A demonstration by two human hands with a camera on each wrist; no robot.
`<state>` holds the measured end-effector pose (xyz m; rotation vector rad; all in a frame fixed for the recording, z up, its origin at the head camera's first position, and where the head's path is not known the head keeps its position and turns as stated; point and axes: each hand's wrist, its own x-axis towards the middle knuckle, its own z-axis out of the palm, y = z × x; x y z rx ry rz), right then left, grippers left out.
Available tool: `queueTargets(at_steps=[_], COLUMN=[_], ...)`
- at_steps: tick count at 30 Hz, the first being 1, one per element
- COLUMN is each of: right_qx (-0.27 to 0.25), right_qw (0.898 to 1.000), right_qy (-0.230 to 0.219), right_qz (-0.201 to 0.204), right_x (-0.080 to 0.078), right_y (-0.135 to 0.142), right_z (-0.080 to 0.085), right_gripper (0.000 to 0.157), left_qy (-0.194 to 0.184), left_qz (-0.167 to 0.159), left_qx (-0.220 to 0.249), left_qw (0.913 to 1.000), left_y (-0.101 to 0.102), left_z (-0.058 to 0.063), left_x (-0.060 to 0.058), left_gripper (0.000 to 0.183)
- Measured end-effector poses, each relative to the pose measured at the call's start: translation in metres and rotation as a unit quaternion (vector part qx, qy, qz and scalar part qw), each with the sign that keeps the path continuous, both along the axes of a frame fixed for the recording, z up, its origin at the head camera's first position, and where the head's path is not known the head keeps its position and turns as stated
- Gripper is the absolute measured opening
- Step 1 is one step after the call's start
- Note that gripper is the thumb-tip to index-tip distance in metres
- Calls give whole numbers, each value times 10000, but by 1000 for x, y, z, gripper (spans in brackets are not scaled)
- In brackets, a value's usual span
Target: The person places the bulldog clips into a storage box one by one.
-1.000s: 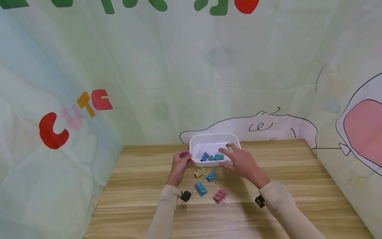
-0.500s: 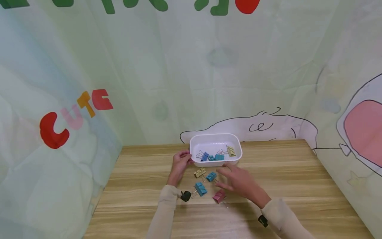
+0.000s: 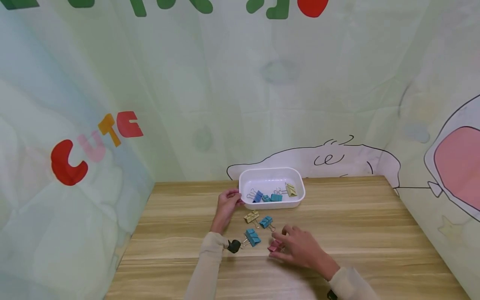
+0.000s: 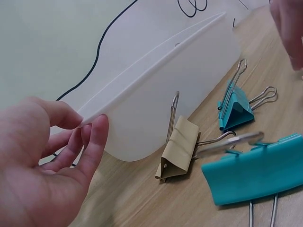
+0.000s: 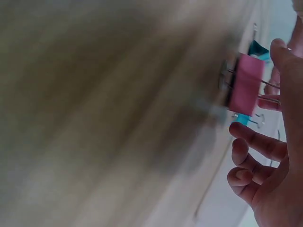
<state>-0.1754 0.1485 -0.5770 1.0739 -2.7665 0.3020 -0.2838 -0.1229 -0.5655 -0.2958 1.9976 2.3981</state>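
My left hand [image 3: 226,206] pinches the left end of a white plastic tray [image 3: 271,205] by its rim, thumb and fingers meeting on the edge in the left wrist view. My right hand [image 3: 301,248] is low over a pink binder clip [image 3: 275,246] on the table; in the right wrist view the clip [image 5: 247,85] lies between the thumb and the spread fingers, not gripped. In front of the tray lie a yellow binder clip [image 3: 251,216], a small blue-teal binder clip [image 3: 266,221] and a larger one [image 3: 252,237].
Inside the tray are a dark blue binder clip [image 3: 257,196], teal binder clips [image 3: 276,197] and a yellow binder clip [image 3: 291,190]. The wooden table [image 3: 375,233] meets a printed cloth backdrop [image 3: 195,125] just behind the tray.
The right hand has come away from above the tray, back toward me, and down to the pink binder clip. A yellow binder clip is now plainly visible in the tray. The left hand has stayed put.
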Motion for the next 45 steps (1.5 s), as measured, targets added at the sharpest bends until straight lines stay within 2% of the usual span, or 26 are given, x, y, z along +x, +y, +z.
queueTargets(at_steps=[5,10,25,33,39,45], right_qx=[-143,-244,-426,-425,-204,-145], right_qw=[9999,9997,9986,9977,9988,9989], right_qy=[-21,-11,296,519,438,449], right_qz=[-61,-84,-62,-63,-106,-29], right_x=[5,6,6,0,-11,-23], right_y=[0,-1,-6,-3,-2,0], right_z=[-10,-14,-12,-5,9,22], right_gripper=[38,27,19,15,15,15], left_qy=[25,27,-13,30,215,236], left_qz=[-19,-36,-3,-4,-18,-88], left_qx=[-4,21,106,116,271,279], left_qw=[10000,10000,9999,9999,9994,9993], left_y=[0,0,0,1,0,0], left_z=[0,0,0,-1,-3,-2], left_x=[0,0,0,1,2,2], left_gripper=[32,32,32,33,35,35])
